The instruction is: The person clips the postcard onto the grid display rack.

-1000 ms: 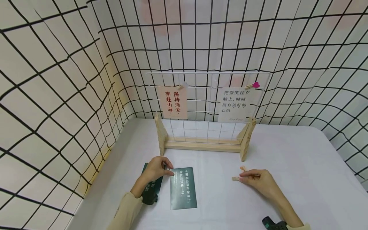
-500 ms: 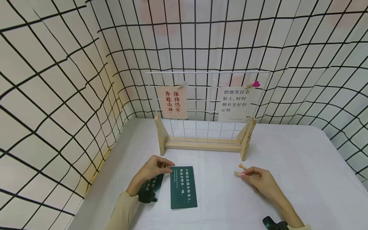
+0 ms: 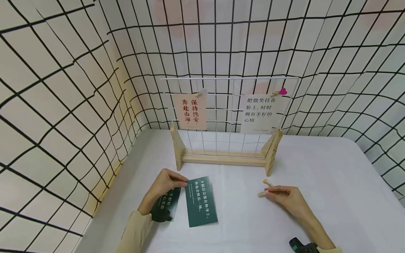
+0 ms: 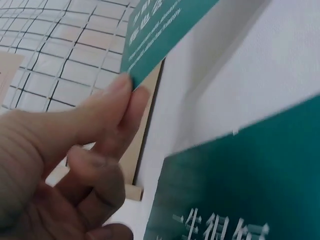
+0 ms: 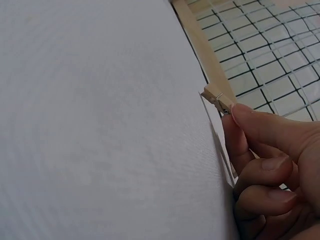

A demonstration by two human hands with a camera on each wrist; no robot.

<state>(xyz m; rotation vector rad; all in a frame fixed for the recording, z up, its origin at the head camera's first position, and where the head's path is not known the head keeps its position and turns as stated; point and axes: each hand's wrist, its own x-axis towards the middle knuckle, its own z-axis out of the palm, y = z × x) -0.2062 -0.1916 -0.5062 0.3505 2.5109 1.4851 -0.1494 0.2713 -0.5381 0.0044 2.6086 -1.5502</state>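
Note:
My left hand (image 3: 165,183) pinches a dark green card (image 3: 201,203) with white lettering by its upper left corner. In the left wrist view that card (image 4: 160,32) is tilted up off the white table, held between thumb and forefinger. Below the left wrist lies a second green card (image 3: 171,201), partly covered by the hand and wrist camera. My right hand (image 3: 291,201) pinches a small wooden clothespin (image 3: 261,194) between thumb and forefinger, clearly seen as a wooden clothespin (image 5: 218,98) in the right wrist view. Just behind those fingertips is another clothespin (image 3: 267,182) with an orange end.
A white wire grid rack on a wooden stand (image 3: 221,160) stands behind the hands. Clothespins hold a pink card (image 3: 191,112) at its left and a white card (image 3: 258,114) at its right, the latter's with a pink heart (image 3: 283,91). Black-lined grid curtains enclose the table.
The green card at my left fingers has lifted and turned, shifting slightly up and left. The left fingers now pinch its corner. My right hand has barely moved.

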